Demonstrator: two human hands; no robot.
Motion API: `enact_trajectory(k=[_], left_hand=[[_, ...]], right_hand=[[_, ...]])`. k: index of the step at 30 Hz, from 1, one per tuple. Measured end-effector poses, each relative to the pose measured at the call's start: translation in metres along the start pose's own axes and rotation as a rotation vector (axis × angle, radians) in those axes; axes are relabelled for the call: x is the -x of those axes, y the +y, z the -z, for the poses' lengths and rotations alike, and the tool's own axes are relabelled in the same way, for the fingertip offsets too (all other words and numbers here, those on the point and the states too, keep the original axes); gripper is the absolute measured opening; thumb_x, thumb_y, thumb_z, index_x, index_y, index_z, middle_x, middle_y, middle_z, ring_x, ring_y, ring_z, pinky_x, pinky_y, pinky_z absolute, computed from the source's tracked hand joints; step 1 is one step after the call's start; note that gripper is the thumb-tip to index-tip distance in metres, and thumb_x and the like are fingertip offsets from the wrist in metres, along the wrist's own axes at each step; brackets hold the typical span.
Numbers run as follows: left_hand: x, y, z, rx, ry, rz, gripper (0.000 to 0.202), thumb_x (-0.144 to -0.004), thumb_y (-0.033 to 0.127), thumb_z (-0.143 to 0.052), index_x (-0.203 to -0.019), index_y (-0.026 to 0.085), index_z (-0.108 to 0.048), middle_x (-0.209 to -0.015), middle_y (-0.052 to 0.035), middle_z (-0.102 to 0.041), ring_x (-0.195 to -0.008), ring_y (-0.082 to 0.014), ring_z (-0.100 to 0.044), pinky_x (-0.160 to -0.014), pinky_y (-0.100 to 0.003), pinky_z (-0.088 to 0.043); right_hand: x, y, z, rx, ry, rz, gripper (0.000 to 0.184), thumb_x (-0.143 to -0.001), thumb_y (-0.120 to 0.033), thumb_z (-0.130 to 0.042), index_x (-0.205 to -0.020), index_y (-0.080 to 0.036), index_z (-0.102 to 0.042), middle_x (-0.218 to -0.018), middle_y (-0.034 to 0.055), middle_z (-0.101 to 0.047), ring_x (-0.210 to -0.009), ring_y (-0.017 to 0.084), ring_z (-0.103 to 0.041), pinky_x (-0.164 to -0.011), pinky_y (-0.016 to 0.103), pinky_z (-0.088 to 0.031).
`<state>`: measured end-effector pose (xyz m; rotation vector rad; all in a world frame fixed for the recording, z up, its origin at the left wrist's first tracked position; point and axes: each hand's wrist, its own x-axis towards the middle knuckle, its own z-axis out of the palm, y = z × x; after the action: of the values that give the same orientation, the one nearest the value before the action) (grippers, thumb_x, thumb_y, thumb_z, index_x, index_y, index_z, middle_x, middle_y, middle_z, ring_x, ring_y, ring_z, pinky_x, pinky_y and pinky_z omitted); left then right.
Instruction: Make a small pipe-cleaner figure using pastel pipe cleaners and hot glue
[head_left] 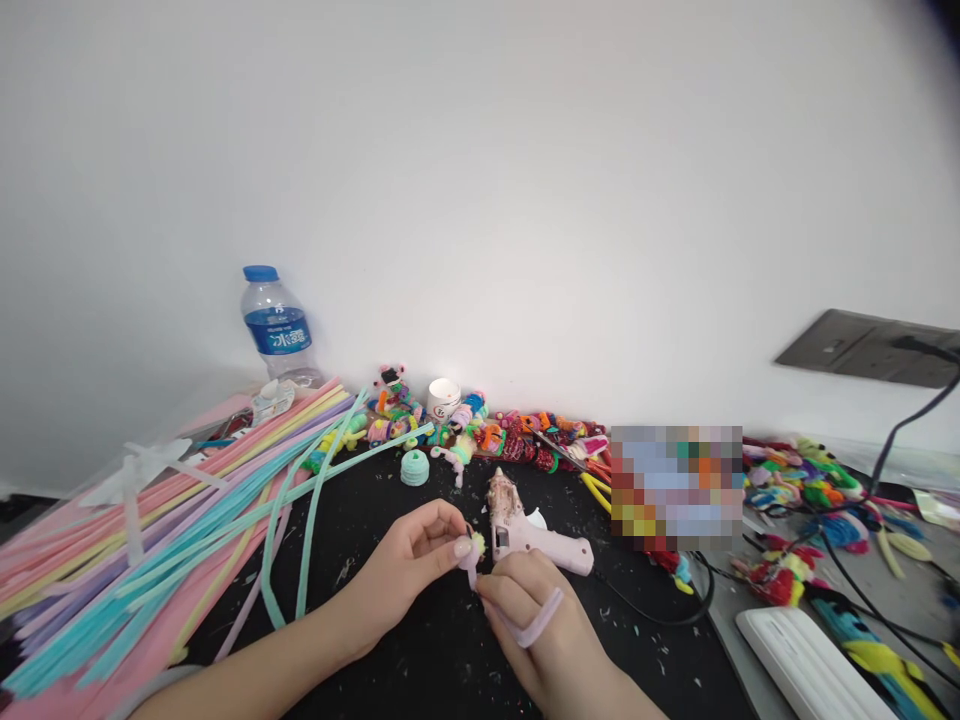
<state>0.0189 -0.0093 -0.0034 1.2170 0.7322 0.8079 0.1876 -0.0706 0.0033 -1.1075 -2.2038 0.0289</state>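
Note:
Between the thumb and fingers of my left hand (420, 555) is a small yellow-and-lilac pipe-cleaner piece (478, 545). My right hand (532, 600) pinches a lilac pipe cleaner (546, 615) that runs up to this piece, its loose end curling over the back of the hand. The fingers hide part of where the two meet. Just beyond my right hand, a pale pink glue gun (551, 545) lies on its side, its nozzle pointing toward the wall. A coiled mint-green pipe-cleaner roll (414, 467) sits on the black mat (390, 660) ahead of my left hand.
Bundles of pastel pipe cleaners (247, 510) spread over the left side. Along the wall are a water bottle (276, 325), a white paper cup (443, 398) and several finished pipe-cleaner figures (517, 440). A black cord (652, 618) trails right, near a white box-shaped device (806, 660).

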Motion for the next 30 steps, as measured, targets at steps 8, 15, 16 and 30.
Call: enact_trajectory(k=[8, 15, 16, 30], left_hand=[[-0.0002, -0.0023, -0.0001, 0.018, -0.018, 0.002, 0.019, -0.076, 0.032, -0.064, -0.08, 0.017, -0.054, -0.074, 0.0016, -0.054, -0.072, -0.0136, -0.047, -0.068, -0.024, -0.036], [0.0005, -0.0026, -0.0009, 0.033, -0.022, 0.008, 0.018, -0.076, 0.031, -0.065, -0.08, 0.017, -0.054, -0.075, 0.0017, -0.054, -0.073, -0.0136, -0.048, -0.069, -0.024, -0.036], [0.0004, -0.0027, -0.0007, 0.038, -0.021, 0.006, 0.018, -0.077, 0.031, -0.064, -0.08, 0.017, -0.054, -0.075, 0.002, -0.054, -0.073, -0.0134, -0.048, -0.069, -0.024, -0.036], [-0.0004, -0.0005, 0.0007, 0.114, -0.184, 0.021, 0.017, -0.075, 0.021, -0.067, -0.081, 0.016, -0.051, -0.083, 0.0009, -0.056, -0.077, -0.0114, -0.051, -0.073, -0.025, -0.039]], right_hand=[[-0.0017, -0.0024, -0.002, 0.043, -0.004, 0.002, 0.025, -0.091, -0.014, -0.039, -0.088, -0.016, -0.063, -0.071, 0.0061, -0.063, -0.061, 0.016, -0.056, -0.057, 0.027, -0.046], [-0.0029, -0.0023, -0.0026, 0.043, 0.012, -0.005, 0.024, -0.09, -0.012, -0.041, -0.086, -0.016, -0.064, -0.07, 0.0059, -0.063, -0.06, 0.016, -0.056, -0.056, 0.027, -0.045], [-0.0022, -0.0015, -0.0029, 0.03, 0.012, -0.008, 0.022, -0.09, -0.012, -0.042, -0.087, -0.016, -0.064, -0.07, 0.006, -0.063, -0.061, 0.016, -0.056, -0.056, 0.027, -0.045], [0.0019, 0.0032, 0.0051, -0.252, 0.049, -0.214, 0.017, -0.085, -0.009, -0.039, -0.086, -0.019, -0.052, -0.08, 0.0062, -0.06, -0.071, 0.019, -0.053, -0.063, 0.029, -0.042]])
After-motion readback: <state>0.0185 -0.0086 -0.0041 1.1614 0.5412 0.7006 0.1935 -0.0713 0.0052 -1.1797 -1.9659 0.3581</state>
